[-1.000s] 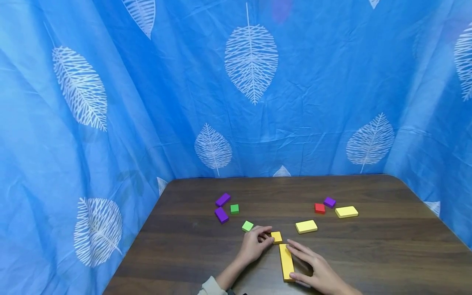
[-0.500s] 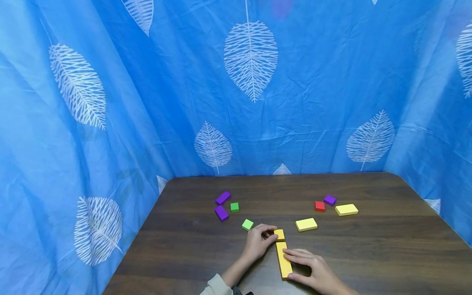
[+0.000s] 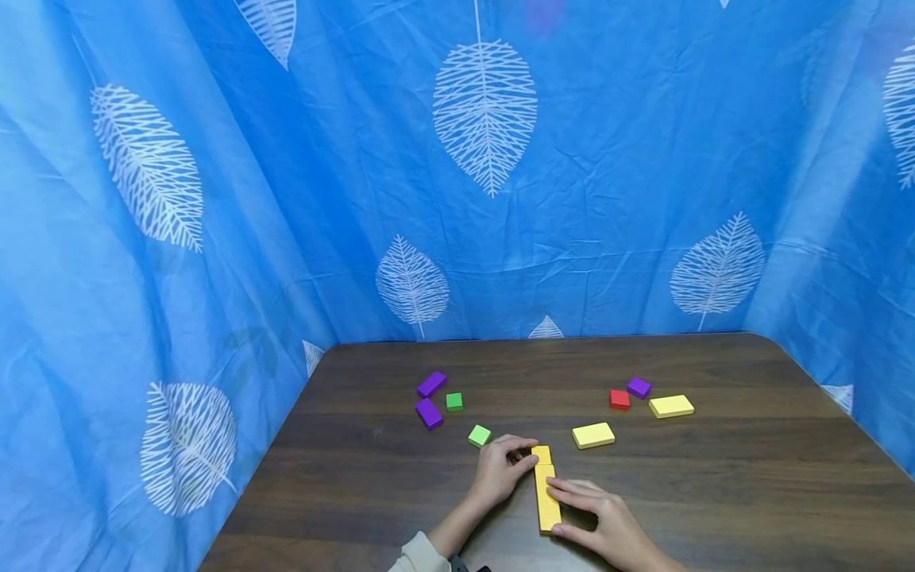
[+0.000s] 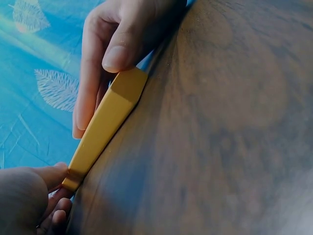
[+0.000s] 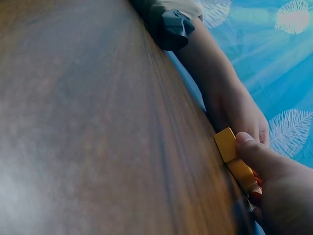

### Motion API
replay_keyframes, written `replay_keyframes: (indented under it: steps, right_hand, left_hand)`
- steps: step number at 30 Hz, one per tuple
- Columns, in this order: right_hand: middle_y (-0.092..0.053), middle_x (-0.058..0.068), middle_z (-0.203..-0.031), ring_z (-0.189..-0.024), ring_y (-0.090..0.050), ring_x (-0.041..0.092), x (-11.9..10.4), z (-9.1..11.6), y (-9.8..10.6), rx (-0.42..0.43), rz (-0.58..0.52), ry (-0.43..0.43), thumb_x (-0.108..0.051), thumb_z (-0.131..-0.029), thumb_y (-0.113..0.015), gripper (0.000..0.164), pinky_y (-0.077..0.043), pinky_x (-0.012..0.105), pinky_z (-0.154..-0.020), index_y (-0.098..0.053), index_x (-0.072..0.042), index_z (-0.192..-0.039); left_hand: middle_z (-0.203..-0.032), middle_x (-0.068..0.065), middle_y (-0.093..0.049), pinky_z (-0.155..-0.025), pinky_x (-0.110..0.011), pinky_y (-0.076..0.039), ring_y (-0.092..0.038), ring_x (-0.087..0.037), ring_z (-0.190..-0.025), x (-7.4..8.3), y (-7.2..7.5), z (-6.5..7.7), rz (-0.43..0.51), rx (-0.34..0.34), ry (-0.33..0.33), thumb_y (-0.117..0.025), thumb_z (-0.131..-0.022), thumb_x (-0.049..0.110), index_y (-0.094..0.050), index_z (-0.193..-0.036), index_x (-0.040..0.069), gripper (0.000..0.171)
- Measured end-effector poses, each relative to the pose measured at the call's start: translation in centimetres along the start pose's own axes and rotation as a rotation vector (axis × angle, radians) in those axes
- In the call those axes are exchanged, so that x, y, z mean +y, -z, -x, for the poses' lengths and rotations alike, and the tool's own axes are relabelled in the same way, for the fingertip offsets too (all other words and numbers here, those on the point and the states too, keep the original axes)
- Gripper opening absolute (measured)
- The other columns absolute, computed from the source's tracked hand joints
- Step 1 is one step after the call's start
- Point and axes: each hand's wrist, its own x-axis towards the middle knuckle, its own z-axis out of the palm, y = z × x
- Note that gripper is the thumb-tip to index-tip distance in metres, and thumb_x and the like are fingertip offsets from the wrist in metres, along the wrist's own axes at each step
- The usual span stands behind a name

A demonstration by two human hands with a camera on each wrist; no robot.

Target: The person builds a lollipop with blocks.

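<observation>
The small block (image 3: 545,456) lies on the table (image 3: 715,492), directly behind the long block (image 3: 547,507); left hand (image 3: 496,470) is at left, right hand (image 3: 606,515) at right.

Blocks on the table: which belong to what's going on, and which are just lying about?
In the job, it seems:
long orange-yellow block, in the right hand
small orange-yellow block, in the left hand

Apparently just lying about:
rear left purple block
front left purple block
dark green block
light green block
red block
right purple block
rear pale yellow block
front pale yellow block
</observation>
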Motion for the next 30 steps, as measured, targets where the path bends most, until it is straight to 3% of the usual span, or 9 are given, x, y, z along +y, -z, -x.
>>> replay_keyframes:
  steps: [3, 8, 11, 16, 21, 25, 30]
  right_hand:
    - [-0.062, -0.001, -0.118, -0.106, -0.058, 0.014, 0.0, -0.1, -0.1, -0.001, 0.001, 0.001, -0.031, -0.074, -0.077, 0.046, -0.031, 0.007, -0.093, -0.066, -0.014, -0.116]
    - [-0.061, -0.001, -0.119, -0.106, -0.058, 0.016, -0.1, -0.5, -0.3, 0.001, 0.015, 0.0, -0.029, -0.075, -0.076, 0.046, -0.033, 0.008, -0.093, -0.065, -0.014, -0.117]
    - [-0.061, -0.001, -0.119, -0.106, -0.058, 0.018, -0.2, -0.6, -0.4, 0.008, 0.019, -0.009, -0.029, -0.075, -0.076, 0.045, -0.032, 0.008, -0.093, -0.065, -0.014, -0.117]
    - [-0.061, -0.001, -0.12, -0.107, -0.058, 0.019, -0.1, -0.6, -0.6, 0.011, 0.034, -0.021, -0.029, -0.076, -0.075, 0.046, -0.033, 0.009, -0.093, -0.065, -0.014, -0.118]
    - [-0.061, 0.0, -0.12, -0.108, -0.058, 0.019, 0.2, -0.6, -0.7, 0.007, 0.033, -0.019, -0.03, -0.077, -0.075, 0.045, -0.032, 0.009, -0.094, -0.065, -0.013, -0.117]
    - [-0.062, 0.001, -0.119, -0.107, -0.058, 0.018, 0.5, -0.9, -0.8, 0.03, 0.013, -0.02, -0.026, -0.077, -0.075, 0.041, -0.032, 0.008, -0.094, -0.067, -0.011, -0.114]
    - [-0.061, 0.005, -0.12, -0.107, -0.058, 0.022, 1.4, -1.7, -1.0, 0.068, 0.042, -0.018, -0.021, -0.076, -0.076, 0.042, -0.031, 0.008, -0.095, -0.066, -0.005, -0.113]
  left_hand:
    - [-0.087, -0.003, -0.067, -0.06, -0.015, -0.046, -0.056, -0.002, -0.068, -0.1, 0.0, 0.1, 0.005, 0.013, -0.019, -0.07, -0.083, 0.014, -0.071, -0.099, 0.005, 0.019]
    - [-0.088, -0.003, -0.067, -0.056, -0.014, -0.044, -0.054, 0.001, -0.067, -0.4, 0.0, 0.1, -0.021, 0.062, -0.117, -0.068, -0.084, 0.016, -0.071, -0.1, 0.004, 0.02]
    - [-0.088, -0.004, -0.066, -0.055, -0.014, -0.043, -0.053, 0.002, -0.067, -0.3, 0.1, -0.1, -0.016, 0.066, -0.131, -0.068, -0.085, 0.016, -0.071, -0.099, 0.003, 0.02]
    - [-0.087, -0.001, -0.066, -0.055, -0.013, -0.042, -0.051, 0.003, -0.064, -0.2, 0.1, -0.5, -0.017, 0.013, -0.005, -0.07, -0.081, 0.013, -0.071, -0.099, 0.007, 0.018]
    - [-0.088, 0.002, -0.064, -0.054, -0.013, -0.041, -0.05, 0.003, -0.064, -0.3, 0.0, -0.6, -0.019, -0.027, 0.078, -0.071, -0.082, 0.014, -0.071, -0.099, 0.011, 0.018]
    - [-0.089, 0.003, -0.064, -0.056, -0.013, -0.042, -0.049, 0.004, -0.065, -0.2, 0.0, -0.6, -0.011, -0.041, 0.108, -0.07, -0.082, 0.015, -0.071, -0.101, 0.011, 0.019]
    - [-0.088, 0.002, -0.064, -0.056, -0.014, -0.042, -0.049, 0.004, -0.065, -0.1, 0.1, -0.7, -0.004, -0.033, 0.095, -0.07, -0.082, 0.015, -0.071, -0.101, 0.008, 0.02]
